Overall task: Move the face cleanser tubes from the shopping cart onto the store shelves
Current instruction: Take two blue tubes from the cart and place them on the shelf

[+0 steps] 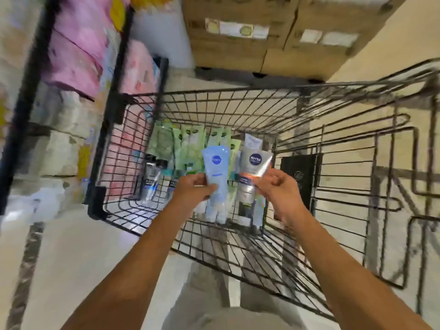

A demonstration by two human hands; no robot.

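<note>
I was looking down into a wire shopping cart (214, 108). My left grip (194, 186) was curled round a pale blue tube (217, 167), with the thumb across its front, and held it above the cart floor. My right grip (277, 186) pinched a silver and white tube (253, 163), just beside the blue one. Both tubes were over the cart, not yet at the shelves (120, 75), which stood to my left holding pink packs (78, 48). Much was left to move. Green tubes (190, 146) lay bunched at the far end, dark-capped bottles (152, 177) stood near them, and more tubes lay below the two I held. No cleanser showed on any shelf in view, so I judged the job far from done.
</note>
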